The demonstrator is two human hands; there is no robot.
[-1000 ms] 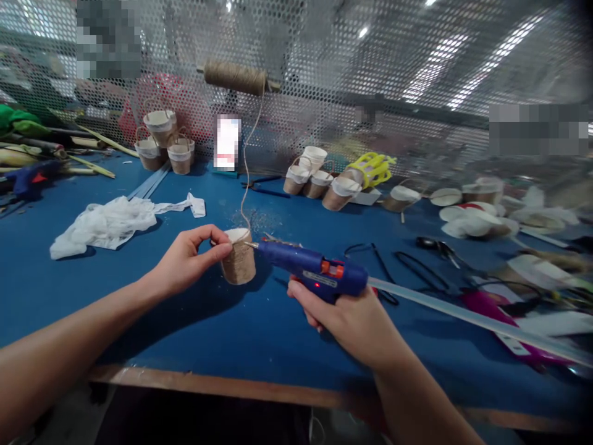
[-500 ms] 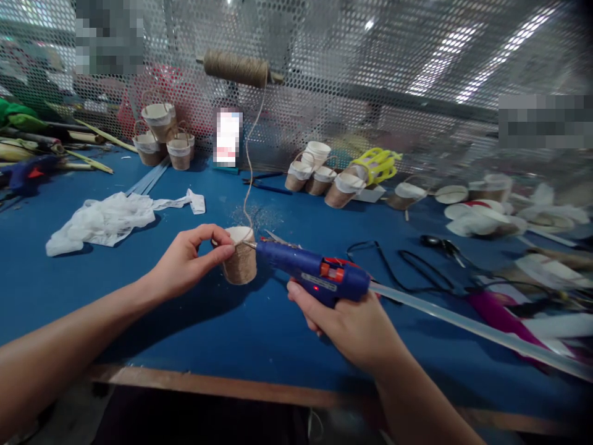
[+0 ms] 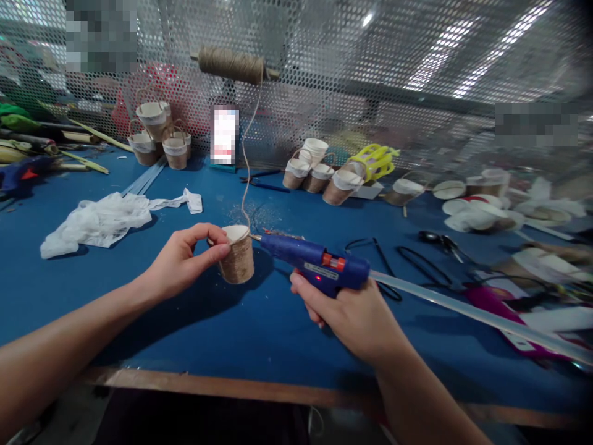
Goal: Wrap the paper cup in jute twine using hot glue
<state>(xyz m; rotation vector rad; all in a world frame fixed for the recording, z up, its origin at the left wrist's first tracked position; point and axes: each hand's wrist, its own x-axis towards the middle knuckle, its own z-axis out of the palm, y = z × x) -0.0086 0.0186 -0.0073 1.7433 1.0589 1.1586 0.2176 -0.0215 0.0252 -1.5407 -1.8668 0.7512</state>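
Between thumb and fingers, my left hand (image 3: 192, 256) pinches the rim of a small cup (image 3: 237, 259) wrapped in brown twine, its white inside facing up. My right hand (image 3: 356, 312) grips a blue hot glue gun (image 3: 319, 259) with its red light lit. The gun's nozzle points left at the cup's upper edge; whether it touches is too fine to tell. A long clear glue stick (image 3: 463, 309) sticks out of the gun's back. From a twine spool (image 3: 230, 65) on the mesh, a strand of twine (image 3: 245, 154) hangs down to the cup's rim.
Crumpled white lace (image 3: 102, 222) lies left on the blue table (image 3: 194, 334). Finished little baskets (image 3: 160, 133) stack at the back left, with more baskets (image 3: 319, 173) at back centre. Black-handled scissors (image 3: 440, 241), cords and scraps crowd the right. Metal mesh (image 3: 324, 62) closes the back.
The glue gun's nozzle has drawn slightly right of the cup's rim. My left hand and the cup appear a little further left, along with a small shift of the whole view.
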